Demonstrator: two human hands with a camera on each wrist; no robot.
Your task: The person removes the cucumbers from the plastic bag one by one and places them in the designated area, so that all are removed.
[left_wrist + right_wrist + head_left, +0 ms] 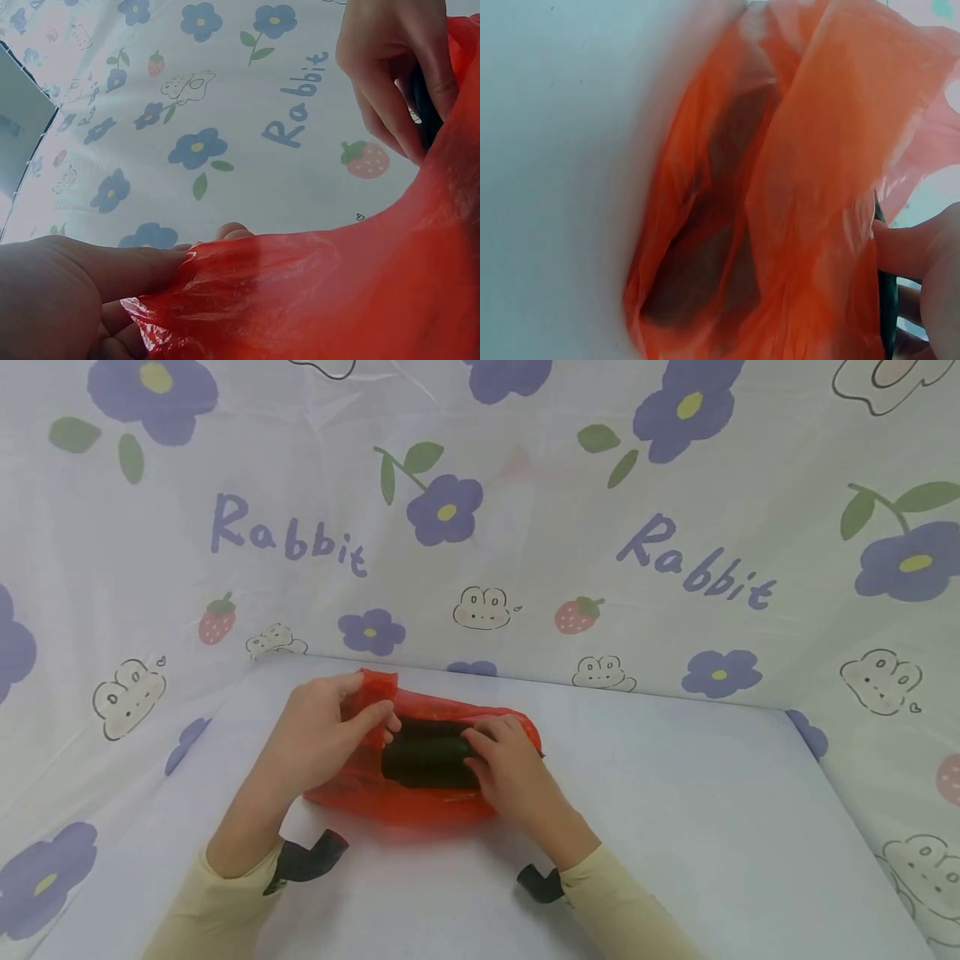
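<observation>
A thin red plastic bag [420, 806] lies on the white table, its mouth spread around a smooth, nearly black-green cylinder [429, 758]. My left hand [318, 731] pinches the bag's edge at the upper left between thumb and fingers, pulling the film taut in the left wrist view. On the cylinder's right end, my right hand [510, 768] grips with thumb and curled fingers. Part of the same dark cylinder [888, 304] shows beside the thumb in the right wrist view. More dark shapes [705, 277] show through the red film there, their outlines blurred.
The white tabletop [675, 810] extends to both sides and in front of the bag. Behind it hangs a pale curtain [525, 543] printed with flowers, strawberries and rabbits. A black curved piece sits at each wrist, the left one [311, 858] and the right one [538, 885].
</observation>
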